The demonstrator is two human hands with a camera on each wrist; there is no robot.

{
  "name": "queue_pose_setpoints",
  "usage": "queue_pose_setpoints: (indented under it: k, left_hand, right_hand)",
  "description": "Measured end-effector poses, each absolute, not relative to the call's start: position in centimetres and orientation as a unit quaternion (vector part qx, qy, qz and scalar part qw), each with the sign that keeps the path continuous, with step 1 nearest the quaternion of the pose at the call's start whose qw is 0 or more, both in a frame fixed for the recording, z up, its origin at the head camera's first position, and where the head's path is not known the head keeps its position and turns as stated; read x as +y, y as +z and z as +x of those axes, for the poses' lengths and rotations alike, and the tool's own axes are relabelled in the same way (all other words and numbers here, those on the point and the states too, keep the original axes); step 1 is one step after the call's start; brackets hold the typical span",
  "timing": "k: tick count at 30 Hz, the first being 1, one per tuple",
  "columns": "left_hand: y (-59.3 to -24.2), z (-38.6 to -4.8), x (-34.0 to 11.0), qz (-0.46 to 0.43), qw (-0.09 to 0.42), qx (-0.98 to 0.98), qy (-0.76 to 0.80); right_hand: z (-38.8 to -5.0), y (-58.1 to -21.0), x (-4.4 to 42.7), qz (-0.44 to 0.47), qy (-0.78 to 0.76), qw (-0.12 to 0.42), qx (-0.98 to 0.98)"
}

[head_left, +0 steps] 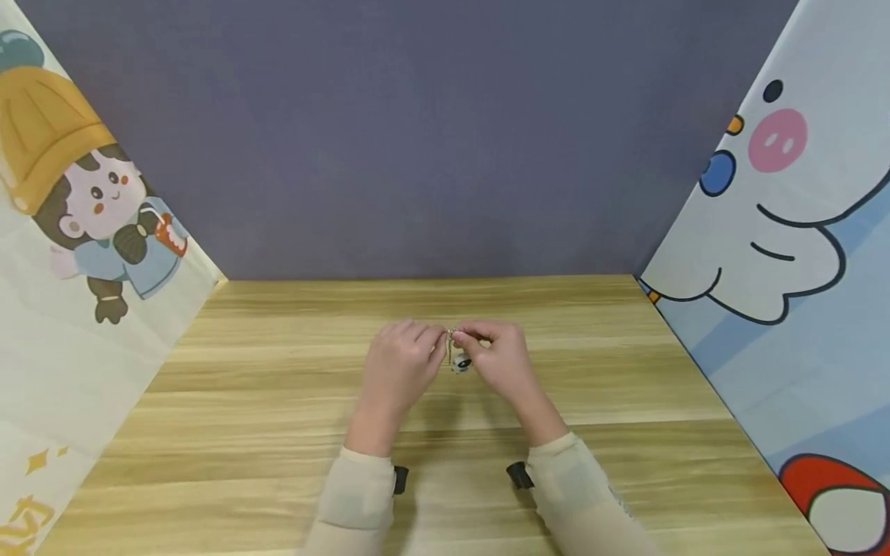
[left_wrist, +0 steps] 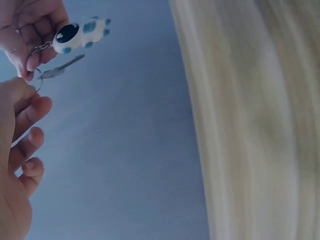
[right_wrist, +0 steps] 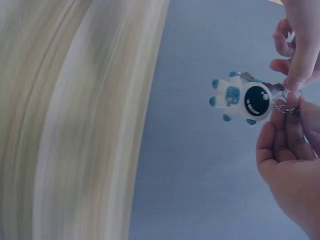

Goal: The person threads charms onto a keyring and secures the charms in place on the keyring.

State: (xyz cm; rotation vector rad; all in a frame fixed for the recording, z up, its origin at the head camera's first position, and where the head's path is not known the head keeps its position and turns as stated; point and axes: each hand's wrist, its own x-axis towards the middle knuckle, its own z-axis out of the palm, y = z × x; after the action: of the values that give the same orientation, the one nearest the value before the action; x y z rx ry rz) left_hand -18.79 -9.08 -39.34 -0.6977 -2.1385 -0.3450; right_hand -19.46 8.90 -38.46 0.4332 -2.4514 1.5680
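Above the wooden table, both hands meet at a small keychain. The left hand (head_left: 403, 363) pinches a thin metal key ring (left_wrist: 39, 85) between thumb and forefinger, its other fingers loosely bent. Opposite it, the right hand (head_left: 497, 357) holds the keychain's short chain (right_wrist: 284, 108), fingertips close against the ring. From the chain hangs a white astronaut figure (right_wrist: 231, 99) with a black visor and blue-green feet. A silver key (left_wrist: 61, 68) dangles from the ring beside the figure. Fingertips partly hide where ring and chain join.
The wood-grain tabletop (head_left: 264, 432) spreads beneath the hands. A grey-blue panel (head_left: 431, 139) rises behind it. Cartoon-printed panels flank the left (head_left: 62, 371) and right (head_left: 751, 371) sides. A small black strap piece (head_left: 520, 475) shows at the right cuff.
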Motion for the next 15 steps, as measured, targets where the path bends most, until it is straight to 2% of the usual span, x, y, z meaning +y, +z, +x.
queue_pose_setpoints:
  k: [7, 15]
  left_hand:
    - [-40.3, -18.9, -8.7, -0.261, 0.447, -0.846, -0.128]
    - [-40.9, -19.2, -8.3, -0.241, 0.461, -0.839, -0.161]
  right_hand:
    - [-19.1, -38.8, 8.7, 0.109, 0.555, 0.056, -0.823]
    - [-19.4, -39.3, 8.6, 0.075, 0.603, 0.044, -0.793]
